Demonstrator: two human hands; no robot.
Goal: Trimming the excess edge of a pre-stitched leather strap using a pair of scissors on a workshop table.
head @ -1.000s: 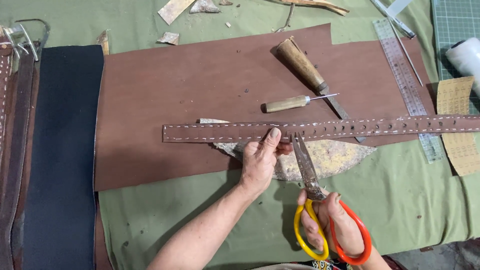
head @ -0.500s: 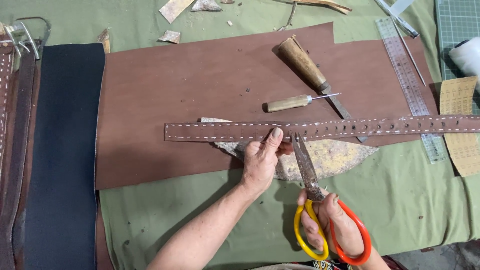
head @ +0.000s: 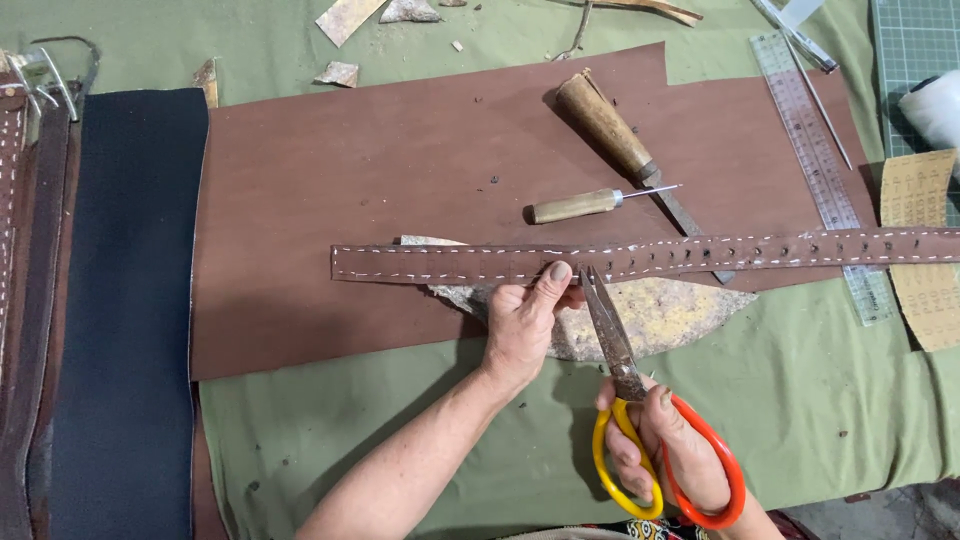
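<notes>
A long brown leather strap (head: 700, 255) with white stitching and punched holes lies across a large brown leather sheet (head: 380, 190). My left hand (head: 525, 320) pinches the strap's near edge around its middle, thumb on top. My right hand (head: 665, 455) grips scissors (head: 625, 390) with one yellow and one orange handle loop. Their rusty blades point up at the strap's lower edge, just right of my left thumb. Under the strap lies a flat pale stone slab (head: 650, 315).
A wooden-handled chisel (head: 625, 150) and a small awl (head: 590, 204) rest on the sheet above the strap. A clear ruler (head: 820, 170) lies at right, with sandpaper (head: 920, 240) and a green cutting mat (head: 915, 60). Dark leather strips (head: 125, 300) lie at left.
The hands, the scissors and the strap stay almost where they were; the scissor tips rest at the strap's lower edge throughout.
</notes>
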